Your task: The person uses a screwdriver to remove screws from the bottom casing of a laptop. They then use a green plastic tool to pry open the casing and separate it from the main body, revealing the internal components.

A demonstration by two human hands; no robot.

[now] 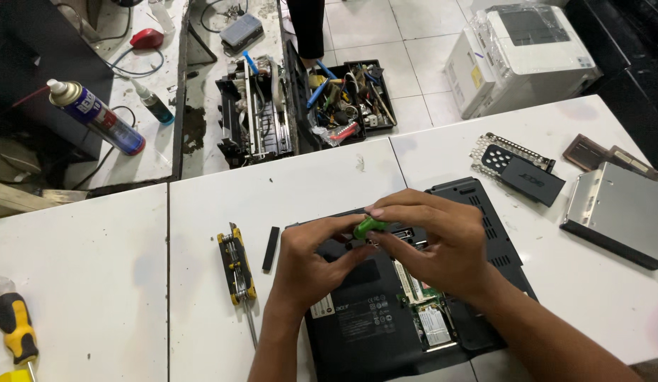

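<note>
Left hand [311,258] and right hand [438,240] both grasping green screwdriver handle [369,226], grip clenched, over upturned black laptop [385,318] at counter [95,269] near edge; yellow bit holder [237,265] just left.

A single head-worn camera looks steeply down from close above the near edge of the white counter [95,269], facing its far edge, the tiled floor [414,42] beyond, and forearms entering from the bottom.
</note>
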